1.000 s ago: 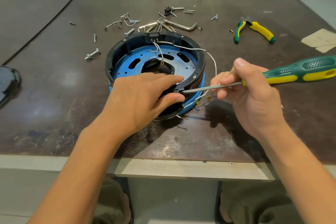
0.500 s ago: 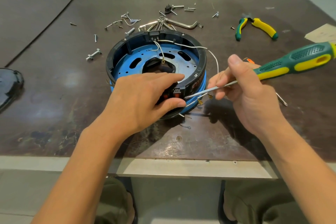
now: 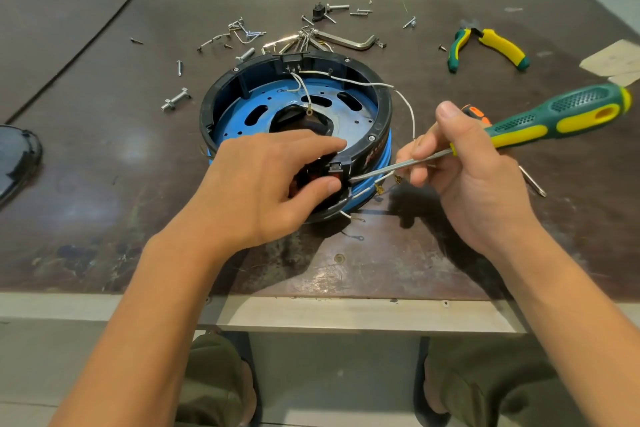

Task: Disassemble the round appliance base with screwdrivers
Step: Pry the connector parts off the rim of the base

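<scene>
The round appliance base (image 3: 263, 87), black rim over a blue metal plate, stands open side up in the middle of the table, with white wires trailing over its right side. My left hand (image 3: 270, 184) grips its near rim, thumb and fingers pinching a small black switch block there. My right hand (image 3: 464, 177) holds a green and yellow screwdriver (image 3: 554, 118) by the shaft and front of the handle. The metal tip touches the base's side just right of the switch block.
Loose screws, bolts and a hex key (image 3: 349, 40) lie scattered behind the base. Green and yellow pliers (image 3: 491, 45) lie at the back right. A second, orange-handled screwdriver (image 3: 533, 184) lies under my right hand. A dark cover (image 3: 17, 163) rests at the left edge.
The screwdriver's handle has tipped upward and its tip has slid lower along the base's side. My left thumb has shifted down on the switch block. The base has not moved.
</scene>
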